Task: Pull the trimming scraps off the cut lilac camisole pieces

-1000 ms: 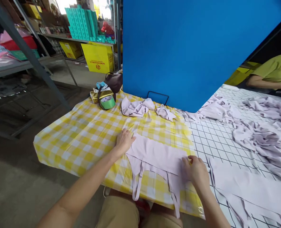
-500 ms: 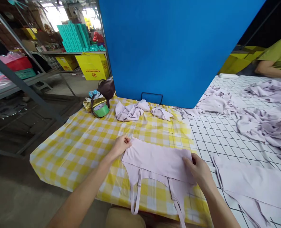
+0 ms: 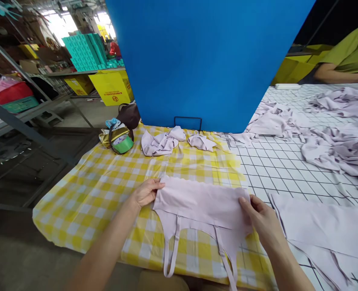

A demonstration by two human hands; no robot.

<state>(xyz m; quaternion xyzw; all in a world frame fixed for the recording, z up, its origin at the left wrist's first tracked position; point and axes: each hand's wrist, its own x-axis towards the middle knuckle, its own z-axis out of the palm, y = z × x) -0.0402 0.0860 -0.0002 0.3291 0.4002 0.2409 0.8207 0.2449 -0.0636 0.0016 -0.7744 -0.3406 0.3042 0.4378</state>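
A pale lilac strapped garment (image 3: 197,202) is spread flat over the near part of the yellow checked cloth (image 3: 100,190), its straps pointing toward me. My left hand (image 3: 147,191) pinches its upper left corner between thumb and fingers. At the right edge, my right hand (image 3: 259,214) grips the fabric, thumb on top. Another lilac garment (image 3: 327,222) lies flat on the white grid cloth (image 3: 263,165), just right of my right hand. Small crumpled lilac pieces (image 3: 159,143) rest near the far edge of the yellow cloth.
A large blue panel (image 3: 209,64) stands behind the table. Heaped lilac garments (image 3: 342,149) cover the right side. A green tape roll (image 3: 123,144) and a dark bag (image 3: 129,116) sit at the far left corner. A person's arm (image 3: 342,74) shows at far right.
The view has shifted a little. My left hand has turned at the garment's left corner, and my right hand has moved slightly outward at its right edge. The garment remains held on both sides.
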